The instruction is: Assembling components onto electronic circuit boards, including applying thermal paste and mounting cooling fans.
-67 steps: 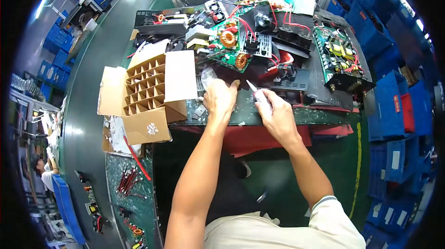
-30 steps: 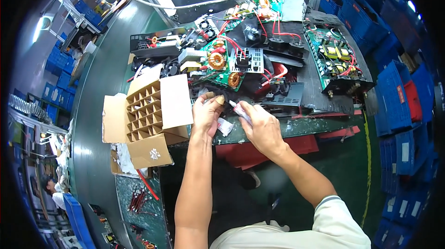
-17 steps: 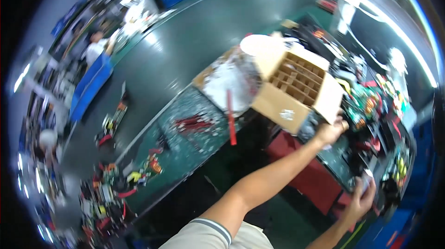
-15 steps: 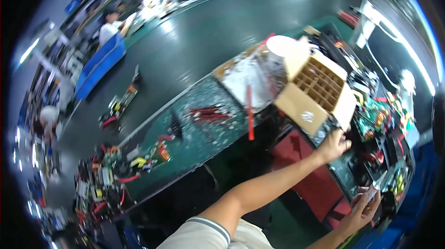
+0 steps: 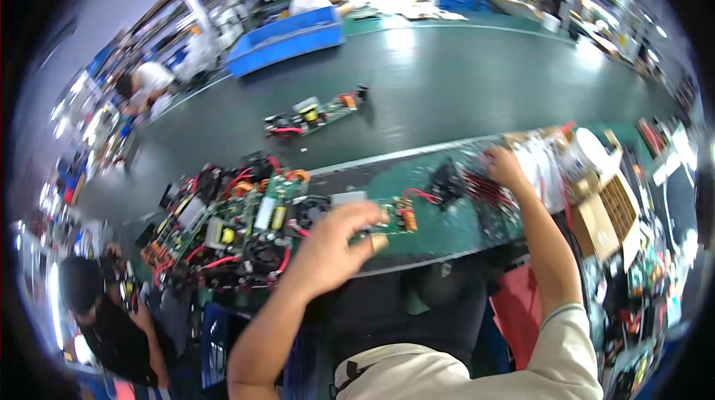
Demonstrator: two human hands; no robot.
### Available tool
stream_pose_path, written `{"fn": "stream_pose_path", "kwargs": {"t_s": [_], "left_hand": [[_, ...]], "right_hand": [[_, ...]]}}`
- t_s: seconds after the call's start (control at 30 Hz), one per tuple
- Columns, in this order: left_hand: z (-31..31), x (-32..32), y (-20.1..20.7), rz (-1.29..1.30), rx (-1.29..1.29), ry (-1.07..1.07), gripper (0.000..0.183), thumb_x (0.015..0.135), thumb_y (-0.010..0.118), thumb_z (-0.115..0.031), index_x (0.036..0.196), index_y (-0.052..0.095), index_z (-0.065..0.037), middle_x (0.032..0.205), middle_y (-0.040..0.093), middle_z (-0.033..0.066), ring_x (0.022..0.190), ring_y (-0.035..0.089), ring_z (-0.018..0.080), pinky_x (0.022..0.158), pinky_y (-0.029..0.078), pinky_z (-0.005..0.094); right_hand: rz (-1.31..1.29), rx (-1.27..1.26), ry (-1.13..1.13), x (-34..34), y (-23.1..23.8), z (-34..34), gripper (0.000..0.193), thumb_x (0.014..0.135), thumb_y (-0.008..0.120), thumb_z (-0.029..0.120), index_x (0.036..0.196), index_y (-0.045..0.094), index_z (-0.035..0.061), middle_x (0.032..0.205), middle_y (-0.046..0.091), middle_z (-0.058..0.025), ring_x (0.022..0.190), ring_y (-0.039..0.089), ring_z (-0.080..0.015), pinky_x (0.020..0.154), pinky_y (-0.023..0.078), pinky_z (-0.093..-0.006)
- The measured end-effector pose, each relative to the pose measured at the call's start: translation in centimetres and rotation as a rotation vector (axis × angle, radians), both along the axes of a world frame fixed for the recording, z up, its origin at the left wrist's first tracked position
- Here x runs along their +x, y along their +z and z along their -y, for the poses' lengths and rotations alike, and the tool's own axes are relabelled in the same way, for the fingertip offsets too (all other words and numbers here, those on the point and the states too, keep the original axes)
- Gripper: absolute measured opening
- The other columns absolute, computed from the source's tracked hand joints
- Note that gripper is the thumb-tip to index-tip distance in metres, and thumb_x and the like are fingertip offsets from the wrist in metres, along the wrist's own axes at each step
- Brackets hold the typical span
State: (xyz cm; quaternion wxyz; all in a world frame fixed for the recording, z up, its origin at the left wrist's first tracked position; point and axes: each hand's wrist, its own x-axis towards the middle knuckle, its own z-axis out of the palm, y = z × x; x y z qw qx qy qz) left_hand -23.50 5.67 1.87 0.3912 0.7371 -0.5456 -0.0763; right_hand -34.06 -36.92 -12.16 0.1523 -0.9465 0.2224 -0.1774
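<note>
My left hand (image 5: 337,245) is slightly blurred, with thumb and fingers spread apart. It hovers at the near side of a green circuit board (image 5: 395,215) with an orange coil; whether it touches the board I cannot tell. A red wire and a black fan (image 5: 445,184) lie at that board's far right. My right hand (image 5: 507,167) reaches over a bundle of thin dark-red wires (image 5: 488,190) on the bench. Its fingers are curled in, and anything between them is hidden. Left of my left hand is a crowded group of circuit boards (image 5: 231,225) with fans, coils and red wires.
One more circuit board (image 5: 316,113) lies across the dark belt, below a blue bin (image 5: 287,41). At right stand a white tub (image 5: 585,153) and an opened carton (image 5: 596,225) with dividers. A co-worker in black (image 5: 112,318) is at lower left; others work farther back.
My view has turned left. Both hands have left the carton side: the left is now by the circuit boards, the right at the red wires. The pale pointed item in my right hand no longer shows.
</note>
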Motion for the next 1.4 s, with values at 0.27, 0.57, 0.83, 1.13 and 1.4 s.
{"fn": "stream_pose_path", "kwargs": {"t_s": [0.27,0.57,0.83,1.13,1.4], "left_hand": [[-1.9,32.2,2.4,0.272,0.398,0.792,0.073,0.077,0.079,-0.030,0.138,0.048,-0.005,0.133,0.056,0.0223,0.116,0.060,0.0313,0.099,0.048,0.0402],[-0.3,43.8,-6.8,-0.592,0.504,0.933,0.106,0.069,0.087,-0.040,0.149,0.028,-0.006,0.141,0.049,0.0214,0.119,0.056,0.0381,0.091,0.050,0.0573],[-0.5,45.9,-8.2,-0.803,0.314,0.911,0.098,0.067,0.089,-0.023,0.145,0.033,-0.008,0.126,0.058,0.0180,0.104,0.063,0.0335,0.081,0.053,0.0572],[5.3,41.2,-2.5,-0.715,0.020,0.671,0.083,0.074,0.084,-0.020,0.143,0.040,-0.008,0.122,0.061,0.0129,0.100,0.065,0.0260,0.083,0.055,0.0500],[29.8,34.0,-5.9,-0.798,-0.012,0.435,0.051,0.076,0.083,-0.017,0.116,0.055,0.000,0.094,0.066,0.0126,0.080,0.067,0.0244,0.067,0.057,0.0445]], "right_hand": [[0.130,-0.083,0.022,3.5,2.8,-0.4,0.035,0.081,0.068,0.008,0.115,0.064,0.0023,0.106,0.068,-0.0175,0.100,0.065,-0.0353,0.089,0.050,-0.0418],[-0.077,0.925,0.052,32.2,8.0,-6.3,0.088,0.086,0.073,0.049,0.144,0.037,-0.0059,0.126,0.056,-0.0199,0.113,0.059,-0.0239,0.082,0.054,-0.0340],[0.062,1.144,0.004,44.6,1.6,-7.8,0.033,0.090,0.066,0.019,0.109,0.055,-0.0049,0.104,0.064,-0.0138,0.087,0.066,-0.0261,0.066,0.057,-0.0410],[0.107,0.604,-0.076,38.3,5.3,-0.7,0.021,0.080,0.061,0.013,0.087,0.067,-0.0049,0.077,0.064,-0.0104,0.065,0.062,-0.0182,0.058,0.056,-0.0336],[0.182,0.684,-0.446,21.5,7.5,19.4,0.015,0.083,0.064,0.014,0.090,0.066,0.0005,0.078,0.061,-0.0058,0.071,0.063,-0.0184,0.058,0.058,-0.0373]]}}
